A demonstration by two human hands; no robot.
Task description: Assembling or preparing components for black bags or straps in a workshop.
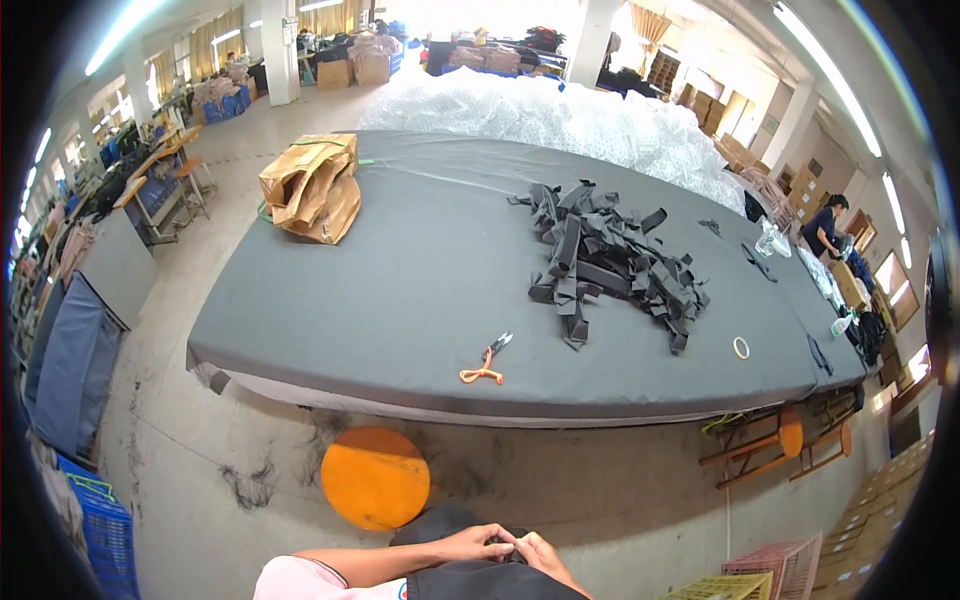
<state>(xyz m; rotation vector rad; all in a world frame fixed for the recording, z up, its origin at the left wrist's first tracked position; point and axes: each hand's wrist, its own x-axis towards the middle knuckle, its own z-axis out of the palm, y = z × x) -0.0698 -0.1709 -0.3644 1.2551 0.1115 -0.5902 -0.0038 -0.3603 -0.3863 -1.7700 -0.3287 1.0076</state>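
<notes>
Head view: both hands (500,545) meet over dark cloth (470,580), fingers partly hidden.

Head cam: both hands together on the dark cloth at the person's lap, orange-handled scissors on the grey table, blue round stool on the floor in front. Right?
Not quite: the round stool is orange, not blue, as the head view shows. The rest holds: the left hand and right hand meet on the dark cloth at the lap, and the orange-handled scissors lie on the grey table.
</notes>
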